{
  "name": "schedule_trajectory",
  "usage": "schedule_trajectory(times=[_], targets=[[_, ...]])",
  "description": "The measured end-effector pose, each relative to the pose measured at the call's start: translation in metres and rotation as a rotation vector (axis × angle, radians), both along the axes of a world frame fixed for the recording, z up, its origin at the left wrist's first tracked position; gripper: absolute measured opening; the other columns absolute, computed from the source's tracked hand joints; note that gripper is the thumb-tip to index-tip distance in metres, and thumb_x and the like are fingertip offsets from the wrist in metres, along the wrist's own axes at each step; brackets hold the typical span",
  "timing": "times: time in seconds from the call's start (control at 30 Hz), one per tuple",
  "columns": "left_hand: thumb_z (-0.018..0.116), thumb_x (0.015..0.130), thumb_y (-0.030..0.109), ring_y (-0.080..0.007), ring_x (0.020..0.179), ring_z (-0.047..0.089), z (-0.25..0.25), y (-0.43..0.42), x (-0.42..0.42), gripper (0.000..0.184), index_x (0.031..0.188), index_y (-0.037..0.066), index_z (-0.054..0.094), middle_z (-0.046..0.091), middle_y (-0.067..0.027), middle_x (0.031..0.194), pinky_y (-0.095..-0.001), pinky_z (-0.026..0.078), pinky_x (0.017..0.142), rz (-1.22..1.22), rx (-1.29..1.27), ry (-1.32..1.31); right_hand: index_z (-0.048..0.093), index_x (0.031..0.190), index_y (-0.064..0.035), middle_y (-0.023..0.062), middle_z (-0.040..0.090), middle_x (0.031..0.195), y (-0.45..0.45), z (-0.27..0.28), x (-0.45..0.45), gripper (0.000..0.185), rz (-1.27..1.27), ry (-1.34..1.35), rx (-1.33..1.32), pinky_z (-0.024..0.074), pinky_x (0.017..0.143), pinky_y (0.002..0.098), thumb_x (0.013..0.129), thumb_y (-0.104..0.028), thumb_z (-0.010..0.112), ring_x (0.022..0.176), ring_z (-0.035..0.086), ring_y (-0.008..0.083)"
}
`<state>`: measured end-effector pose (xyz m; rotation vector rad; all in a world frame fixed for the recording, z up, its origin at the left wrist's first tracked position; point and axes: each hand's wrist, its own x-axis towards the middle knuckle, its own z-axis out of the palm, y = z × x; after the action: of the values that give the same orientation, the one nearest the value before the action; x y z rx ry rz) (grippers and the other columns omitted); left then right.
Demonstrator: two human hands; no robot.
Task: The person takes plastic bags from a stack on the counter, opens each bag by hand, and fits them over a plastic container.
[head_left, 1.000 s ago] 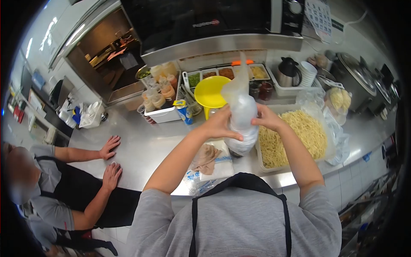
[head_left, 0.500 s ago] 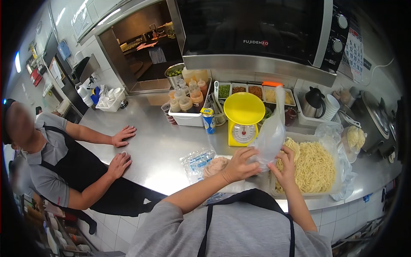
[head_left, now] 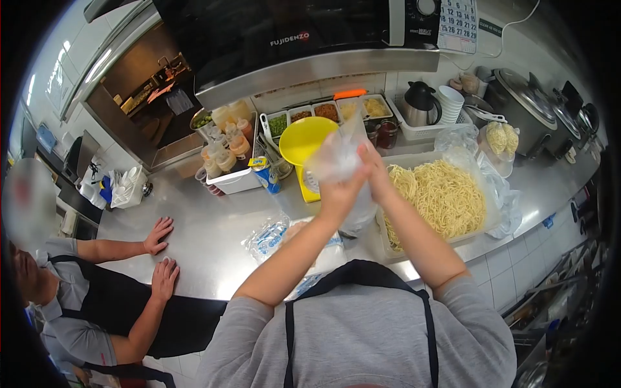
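A translucent plastic bag [head_left: 349,137] is bunched between my hands, one part standing up above them and another hanging below. My left hand [head_left: 344,187] is closed around the bag, partly smeared by motion. Pressed against it from the other side is my right hand [head_left: 375,173], also closed on the bag. Just behind and left of the bag stands a yellow kitchen scale [head_left: 309,139] with a round bowl on top. Cooked noodles [head_left: 446,197] fill a clear tub [head_left: 414,251] beside my right forearm. A printed plastic packet [head_left: 268,236] lies left of my left forearm.
A co-worker's hands [head_left: 162,255] rest on the steel counter [head_left: 200,226] at left. Behind the scale are topping containers [head_left: 278,123] and a caddy of sauce bottles [head_left: 236,182]. A blue can [head_left: 265,176] stands near the scale. A microwave [head_left: 291,52] overhangs the back.
My hands have risen and come together on the bag, from holding it apart at its lower end. The view has shifted to the right.
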<state>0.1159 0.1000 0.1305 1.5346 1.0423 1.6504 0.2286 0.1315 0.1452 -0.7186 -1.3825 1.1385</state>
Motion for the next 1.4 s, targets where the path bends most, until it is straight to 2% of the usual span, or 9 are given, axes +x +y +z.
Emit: schedule_trajectory(times=[0.13,0.37,0.47,0.53,0.8,1.13,1.2,1.33,1.4], targets=[[0.077,0.065,0.041,-0.0304,0.105,0.051,-0.019,-0.006,0.006,0.086,0.125,-0.004,0.036,0.048,-0.0192,0.116,-0.0361,0.04,0.09,0.014,0.235,0.057,0.04,0.127,-0.0015,0.0125,0.05,0.119,-0.019,-0.02,-0.003,0.056,-0.022,0.045,0.083,0.0361,0.093,0.0326,0.089,-0.042,0.048,0.112,0.047,0.0233],[0.075,0.063,0.047,-0.0335,0.11,0.047,-0.039,-0.021,-0.035,0.097,0.131,-0.005,0.029,0.044,-0.0223,0.121,-0.038,0.037,0.094,-0.174,-0.099,0.303,0.035,0.132,-0.0015,0.0149,0.041,0.128,-0.021,-0.043,0.035,0.066,0.147,-0.321,-0.002,0.0299,0.099,0.034,0.089,-0.051,0.042,0.118,0.041,0.025],[0.076,0.062,0.048,-0.0342,0.119,0.039,-0.026,-0.022,-0.036,0.103,0.134,-0.004,0.024,0.039,-0.0227,0.127,-0.0411,0.03,0.1,-0.049,0.264,0.464,0.033,0.134,-0.0028,0.0146,0.036,0.133,-0.004,-0.004,0.047,0.07,-0.035,-0.08,0.405,0.0267,0.102,0.0347,0.088,-0.054,0.042,0.12,0.039,0.0244],[0.078,0.06,0.048,-0.0336,0.125,0.031,0.014,-0.032,-0.017,0.11,0.137,-0.003,0.019,0.033,-0.0223,0.132,-0.0429,0.023,0.104,-0.017,0.384,-0.031,0.033,0.134,-0.003,0.0138,0.037,0.133,-0.003,0.033,0.038,0.071,-0.12,-0.005,0.484,0.0274,0.102,0.0348,0.087,-0.055,0.042,0.119,0.041,0.0241],[0.08,0.059,0.045,-0.0276,0.105,0.05,-0.016,-0.005,0.0,0.093,0.124,-0.002,0.034,0.048,-0.0164,0.116,-0.0361,0.041,0.089,-0.045,0.094,-0.016,0.047,0.12,-0.0038,0.0169,0.055,0.111,-0.015,-0.019,-0.007,0.05,-0.099,-0.107,0.116,0.0404,0.086,0.0331,0.09,-0.043,0.043,0.102,0.053,0.0278],[0.076,0.063,0.042,-0.0338,0.112,0.042,-0.089,-0.043,-0.043,0.086,0.127,-0.002,0.038,0.045,-0.0191,0.12,-0.0403,0.033,0.095,0.1,0.153,0.349,0.041,0.124,0.0005,0.0197,0.047,0.12,-0.073,-0.076,0.02,0.048,-0.344,-0.418,0.171,0.0385,0.089,0.0358,0.091,-0.034,0.046,0.109,0.046,0.0312],[0.075,0.065,0.033,-0.0342,0.109,0.044,-0.089,-0.06,-0.07,0.078,0.127,0.001,0.04,0.045,-0.0156,0.121,-0.0426,0.035,0.093,0.176,0.11,0.857,0.039,0.127,-0.0017,0.0189,0.045,0.123,-0.106,-0.058,0.03,0.047,-0.338,-0.492,0.235,0.0401,0.088,0.0374,0.087,-0.02,0.054,0.11,0.045,0.0299],[0.073,0.066,0.023,-0.0339,0.104,0.048,-0.08,-0.1,-0.12,0.056,0.114,0.003,0.051,0.051,-0.0145,0.116,-0.0415,0.039,0.085,0.346,-0.27,1.166,0.056,0.106,-0.0039,0.0124,0.059,0.101,-0.13,-0.058,0.016,0.035,-0.229,-0.454,0.683,0.0454,0.077,0.0351,0.073,-0.005,0.067,0.091,0.056,0.0277],[0.072,0.068,0.023,-0.0314,0.098,0.052,-0.112,-0.101,-0.145,0.052,0.112,0.003,0.053,0.054,-0.0141,0.11,-0.0384,0.041,0.081,0.288,-0.357,1.086,0.058,0.09,-0.0053,0.0078,0.059,0.085,-0.126,-0.055,-0.01,0.028,0.066,-0.542,0.65,0.0475,0.064,0.0302,0.069,-0.017,0.073,0.076,0.058,0.0239]])
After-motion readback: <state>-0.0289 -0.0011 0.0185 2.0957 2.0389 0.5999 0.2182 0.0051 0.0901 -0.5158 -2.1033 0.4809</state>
